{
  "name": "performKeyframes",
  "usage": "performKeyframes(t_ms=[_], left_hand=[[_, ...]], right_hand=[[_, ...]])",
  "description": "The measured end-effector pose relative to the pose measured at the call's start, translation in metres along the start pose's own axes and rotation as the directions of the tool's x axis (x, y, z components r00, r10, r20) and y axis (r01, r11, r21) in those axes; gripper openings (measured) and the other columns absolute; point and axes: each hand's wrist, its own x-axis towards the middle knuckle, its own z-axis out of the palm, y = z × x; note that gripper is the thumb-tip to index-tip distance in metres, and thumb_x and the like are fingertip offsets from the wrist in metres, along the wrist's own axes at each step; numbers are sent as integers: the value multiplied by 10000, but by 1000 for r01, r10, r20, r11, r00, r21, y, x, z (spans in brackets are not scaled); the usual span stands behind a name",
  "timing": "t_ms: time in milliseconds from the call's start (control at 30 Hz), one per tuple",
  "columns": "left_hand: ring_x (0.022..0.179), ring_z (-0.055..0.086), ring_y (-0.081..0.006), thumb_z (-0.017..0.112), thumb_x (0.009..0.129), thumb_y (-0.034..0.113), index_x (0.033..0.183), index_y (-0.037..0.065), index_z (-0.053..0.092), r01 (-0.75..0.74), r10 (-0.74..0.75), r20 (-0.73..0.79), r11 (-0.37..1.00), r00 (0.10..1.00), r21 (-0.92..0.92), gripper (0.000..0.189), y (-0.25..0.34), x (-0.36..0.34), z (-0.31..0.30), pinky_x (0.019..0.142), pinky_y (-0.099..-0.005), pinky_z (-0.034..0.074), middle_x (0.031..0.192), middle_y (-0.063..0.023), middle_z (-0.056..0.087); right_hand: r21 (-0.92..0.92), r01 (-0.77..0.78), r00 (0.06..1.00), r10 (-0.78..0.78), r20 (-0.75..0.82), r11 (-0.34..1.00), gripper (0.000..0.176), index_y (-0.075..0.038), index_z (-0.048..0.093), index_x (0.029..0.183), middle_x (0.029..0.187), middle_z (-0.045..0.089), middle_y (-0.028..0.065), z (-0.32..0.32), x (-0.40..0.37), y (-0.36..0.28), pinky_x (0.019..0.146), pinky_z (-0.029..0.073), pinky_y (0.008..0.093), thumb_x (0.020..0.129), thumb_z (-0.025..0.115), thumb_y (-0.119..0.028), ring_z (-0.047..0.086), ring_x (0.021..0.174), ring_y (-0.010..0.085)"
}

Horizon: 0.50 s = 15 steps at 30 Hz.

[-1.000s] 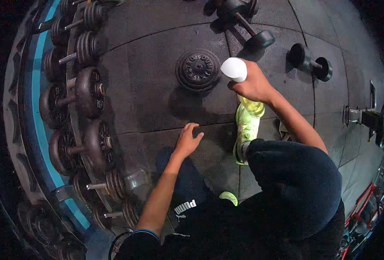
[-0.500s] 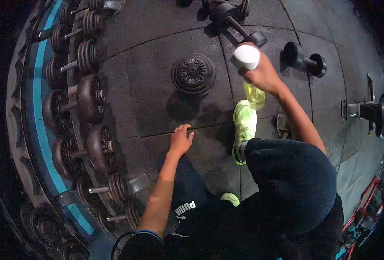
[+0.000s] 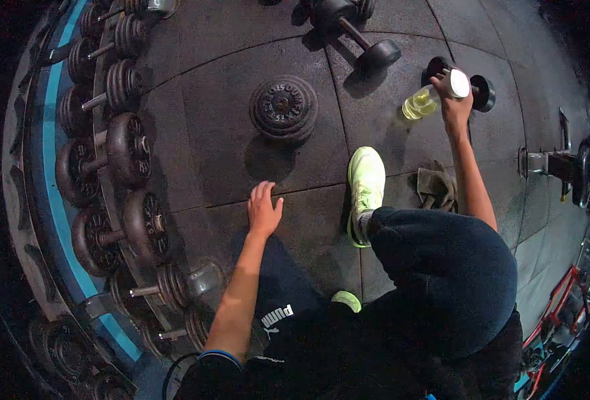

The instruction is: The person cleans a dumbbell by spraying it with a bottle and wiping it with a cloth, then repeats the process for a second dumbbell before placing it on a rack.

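My right hand [image 3: 456, 107] is wrapped round a clear bottle [image 3: 421, 103] with a white cap and yellow liquid. The bottle is tilted, its base toward the left, above the floor beside a black dumbbell [image 3: 484, 93] that it and the hand partly cover. My left hand [image 3: 264, 209] hovers over my left thigh with its fingers apart and nothing in it. Ahead of that hand stands an upright dumbbell [image 3: 284, 108] with round plates. A grey-brown cloth [image 3: 436, 187] lies on the floor below my right hand, near my right knee.
Dumbbells [image 3: 129, 150] line a rack with a blue strip [image 3: 60, 167] at the left. Another black dumbbell [image 3: 378, 55] lies at the top. A light yellow-green shoe [image 3: 367, 180] is on my foot. Metal equipment [image 3: 552, 163] stands at the right, with a red frame [image 3: 556, 303] below it.
My right hand has moved to the right with the bottle, away from above the shoe, and the bottle is more tilted. The cloth shows more fully. The view has shifted slightly.
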Motion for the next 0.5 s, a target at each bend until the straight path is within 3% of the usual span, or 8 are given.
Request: performKeyframes(t_ms=[167,233,333,367,433,500], left_hand=[[1482,282,-331,705,923,321,1484,94,409,28,-31,16,988,999,152,674,4,-1,2,1186,-558,242,1583,-132,332],[1488,273,-326,697,930,324,1487,91,409,33,-35,12,990,999,138,669,1,-1,4,1193,-561,226,1583,-131,334],[1491,270,-323,687,939,317,1488,91,410,42,-43,9,991,999,124,655,-1,-1,6,1199,-562,214,1581,-129,337],[1490,271,-323,685,941,313,1487,92,410,46,-48,7,992,999,119,650,-1,-1,7,1200,-562,212,1580,-128,338],[1488,273,-322,679,947,311,1480,93,417,72,-76,27,990,997,123,632,1,0,6,1203,-560,210,1579,-127,338],[1480,286,-322,679,945,300,1466,95,428,81,-82,12,990,997,113,614,1,2,7,1200,-556,217,1568,-125,351]], right_hand=[[-80,-33,998,37,47,996,613,-22,561,1346,1157,697,97,-14,-5,22,950,530,314,817,860,-103,664,1095,179],[-124,-25,997,34,69,992,645,-22,551,1362,1178,687,94,-25,-4,29,969,525,335,811,867,-136,651,1122,192],[-505,96,979,8,202,858,645,-10,542,1365,1220,668,112,-52,-14,31,984,518,349,820,857,-149,647,1132,216],[-227,-71,985,104,135,971,669,1,532,1371,1273,639,138,-52,-33,33,1005,504,388,825,854,-214,628,1170,251],[-565,25,973,110,204,825,695,13,535,1357,1334,606,189,-85,-64,76,1023,491,419,826,847,-310,611,1205,301],[-820,15,861,410,302,572,679,8,568,1313,1357,583,253,-105,-113,86,999,496,444,813,840,-362,599,1219,389]])
